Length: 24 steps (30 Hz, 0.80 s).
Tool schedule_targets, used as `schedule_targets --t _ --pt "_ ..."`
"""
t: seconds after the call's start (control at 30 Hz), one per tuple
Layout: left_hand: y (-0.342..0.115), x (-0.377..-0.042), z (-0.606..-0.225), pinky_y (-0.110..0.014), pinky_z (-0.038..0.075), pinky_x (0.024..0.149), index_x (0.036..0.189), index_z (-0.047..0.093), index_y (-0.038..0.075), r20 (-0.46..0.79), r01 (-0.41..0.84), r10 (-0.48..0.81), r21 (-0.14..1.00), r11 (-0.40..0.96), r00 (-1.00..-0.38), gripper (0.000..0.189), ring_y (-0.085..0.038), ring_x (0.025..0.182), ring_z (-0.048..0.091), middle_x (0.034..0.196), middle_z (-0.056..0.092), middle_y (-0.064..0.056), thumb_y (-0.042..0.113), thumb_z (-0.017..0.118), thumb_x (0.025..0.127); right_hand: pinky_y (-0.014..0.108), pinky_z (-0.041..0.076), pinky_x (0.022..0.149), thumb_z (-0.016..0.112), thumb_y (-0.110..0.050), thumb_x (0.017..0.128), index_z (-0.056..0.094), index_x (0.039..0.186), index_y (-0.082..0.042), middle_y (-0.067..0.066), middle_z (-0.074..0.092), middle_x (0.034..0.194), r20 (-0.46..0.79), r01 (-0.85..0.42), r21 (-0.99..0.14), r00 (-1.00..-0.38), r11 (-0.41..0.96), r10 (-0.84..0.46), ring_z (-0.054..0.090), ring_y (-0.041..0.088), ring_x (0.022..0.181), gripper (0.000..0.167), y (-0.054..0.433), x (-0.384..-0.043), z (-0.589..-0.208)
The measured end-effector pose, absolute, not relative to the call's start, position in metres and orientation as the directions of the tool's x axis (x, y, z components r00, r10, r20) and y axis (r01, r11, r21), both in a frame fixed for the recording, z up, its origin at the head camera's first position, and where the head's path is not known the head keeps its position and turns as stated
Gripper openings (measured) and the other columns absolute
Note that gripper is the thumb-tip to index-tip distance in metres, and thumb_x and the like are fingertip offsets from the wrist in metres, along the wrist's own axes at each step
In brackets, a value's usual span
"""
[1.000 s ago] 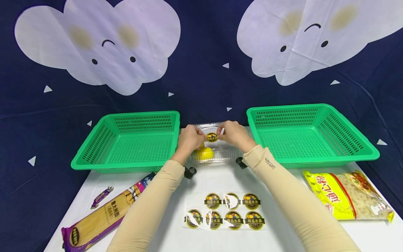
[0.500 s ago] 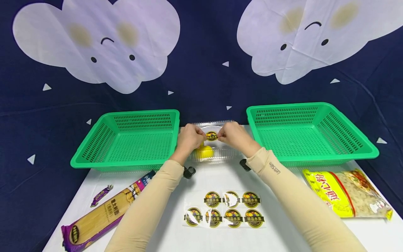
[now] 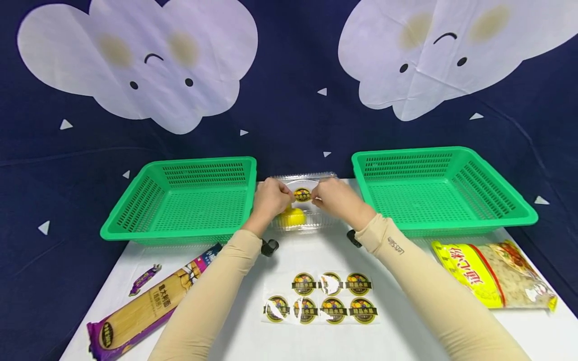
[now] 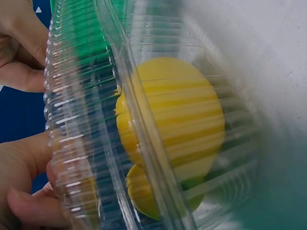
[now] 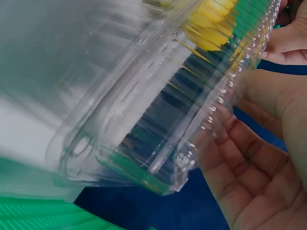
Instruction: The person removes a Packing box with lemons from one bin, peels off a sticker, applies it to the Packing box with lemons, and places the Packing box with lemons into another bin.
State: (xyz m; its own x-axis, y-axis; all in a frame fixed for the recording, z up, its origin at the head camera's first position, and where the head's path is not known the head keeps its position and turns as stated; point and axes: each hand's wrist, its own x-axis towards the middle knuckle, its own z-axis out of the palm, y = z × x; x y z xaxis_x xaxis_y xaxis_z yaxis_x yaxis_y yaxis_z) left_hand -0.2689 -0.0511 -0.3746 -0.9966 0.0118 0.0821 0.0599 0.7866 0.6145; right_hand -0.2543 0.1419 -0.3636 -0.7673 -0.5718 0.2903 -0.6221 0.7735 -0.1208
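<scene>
A round black-and-gold fruit sticker lies over the lid of a clear plastic clamshell box. My left hand pinches its left edge between thumb and finger, while the right hand pinches the right edge. Whether the sticker touches the lid, I cannot tell. Inside the box, toward its left side, sits a yellow fruit, its kind unclear through the ribbed plastic. Both wrist views show the box wall from the near side, with fingers behind its upper edge.
Green baskets flank the box. On the white table lie a sheet of stickers, a pack of noodles, a small purple wrapped candy and a yellow pasta bag. A dark cloud-patterned cloth hangs behind.
My right hand has lowered slightly, its fingers drawing closer together at the sticker's edge. The left hand has barely moved. Baskets and packs have stayed put.
</scene>
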Motion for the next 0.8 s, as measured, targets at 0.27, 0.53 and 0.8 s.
schedule_targets --t 0.27,0.53,0.8 --pt "-0.055 -0.269 -0.375 -0.041 0.061 0.088 0.082 0.084 0.011 0.085 0.089 0.046 0.625 0.775 -0.995 0.011 -0.025 0.084 0.07 0.082 0.081 -0.005 0.016 0.084 0.091 0.044 0.064 0.074 0.08 -0.004 0.093 0.087 0.098 -0.01 0.008 0.081 0.09 0.328 -0.626 -0.061 -0.748 0.777 -0.577 0.075 0.028 0.083 0.011 0.144 -0.248 -0.365" --pt "-0.067 -0.262 -0.376 -0.025 0.057 0.055 0.086 0.08 0.005 0.092 0.152 0.125 0.745 0.649 -0.988 0.009 -0.013 0.054 0.064 0.073 0.073 -0.006 0.006 0.077 0.094 0.042 0.063 0.065 0.07 -0.002 0.1 0.085 0.114 -0.014 0.014 0.077 0.094 0.282 -0.605 0.005 -0.763 0.796 -0.582 0.071 0.03 0.08 0.023 0.14 -0.242 -0.368" --pt "-0.088 -0.241 -0.369 -0.027 0.048 0.063 0.091 0.078 0.008 0.124 0.232 0.214 0.756 0.612 -0.969 0.006 -0.017 0.068 0.063 0.08 0.071 -0.004 0.009 0.074 0.095 0.042 0.063 0.064 0.07 -0.002 0.099 0.084 0.117 -0.016 0.015 0.076 0.095 0.287 -0.606 -0.01 -0.764 0.795 -0.578 0.071 0.029 0.08 0.027 0.14 -0.236 -0.368"
